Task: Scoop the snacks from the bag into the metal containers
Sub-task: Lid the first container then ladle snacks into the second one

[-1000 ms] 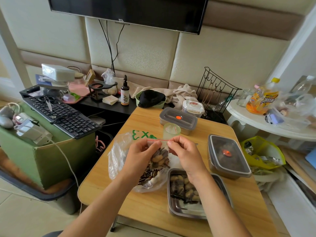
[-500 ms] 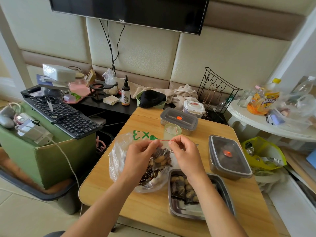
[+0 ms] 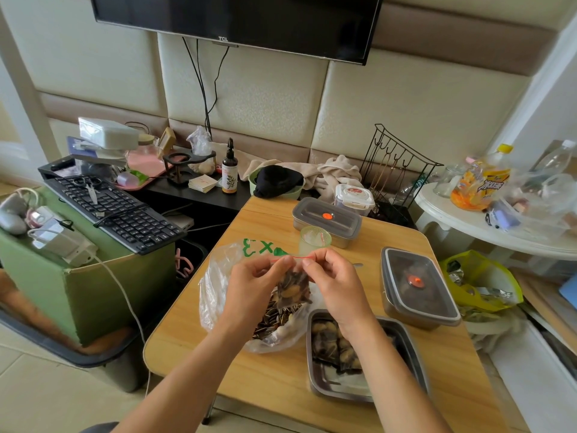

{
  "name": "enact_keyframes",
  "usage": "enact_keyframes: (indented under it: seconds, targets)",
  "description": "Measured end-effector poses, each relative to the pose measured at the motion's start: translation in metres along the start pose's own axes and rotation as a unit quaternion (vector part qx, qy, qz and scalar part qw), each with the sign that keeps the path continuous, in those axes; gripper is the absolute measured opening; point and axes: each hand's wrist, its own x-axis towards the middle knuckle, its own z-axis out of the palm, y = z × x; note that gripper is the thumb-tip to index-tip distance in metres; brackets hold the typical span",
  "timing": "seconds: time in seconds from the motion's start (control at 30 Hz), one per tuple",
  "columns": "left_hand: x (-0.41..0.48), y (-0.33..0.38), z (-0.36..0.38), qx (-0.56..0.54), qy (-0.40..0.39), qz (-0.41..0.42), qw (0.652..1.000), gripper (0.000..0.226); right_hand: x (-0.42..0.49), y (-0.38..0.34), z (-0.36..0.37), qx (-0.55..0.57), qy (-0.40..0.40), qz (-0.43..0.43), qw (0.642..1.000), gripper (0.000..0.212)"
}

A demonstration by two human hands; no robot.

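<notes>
Single head view (wide-angle), looking forward and down, close over wooden table (image 3: 281, 379)

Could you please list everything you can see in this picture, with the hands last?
table: one, light wood, centre
small zip bag: one, clear with red seal, dark snacks inside, between both hands
large bag: one, clear with green print, seeds inside, table's left side
open metal container: one, steel, snacks inside, right of large bag
lidded metal containers: two, steel with grey lids, far and right on table
cup: one, pale green, beyond the hands
keyboard: one, black, on green box, left
spray bottle: one, brown, shelf behind table
television: one, black, on wall
left hand: one, fingers pinch small zip bag's top
right hand: one, fingers pinch small zip bag's top
</notes>
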Motion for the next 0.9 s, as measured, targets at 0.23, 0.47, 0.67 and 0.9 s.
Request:
enact_keyframes:
  seconds: [0.23,0.47,0.67,0.9]
  targets:
    - [-0.0003,0.0026,-0.0008,-0.035,0.007,-0.008,0.999,0.030,0.0014,-0.0024,-0.0030,-0.014,0.018,-0.009,1.000,0.006]
    - [0.0025,-0.0005,-0.0019,0.001,0.011,0.019,1.000,0.025,0.0014,-0.0005,-0.0020,-0.024,0.025,-0.010,0.999,0.006]
    - [0.0028,-0.0007,-0.0026,-0.002,-0.021,0.020,1.000,0.031,0.0008,-0.0020,-0.0067,0.001,0.010,0.004,1.000,0.007]
    - [0.0033,-0.0013,-0.0016,0.031,0.000,0.026,0.999,0.019,-0.0004,-0.0029,-0.0058,0.007,0.006,0.007,1.000,0.009]
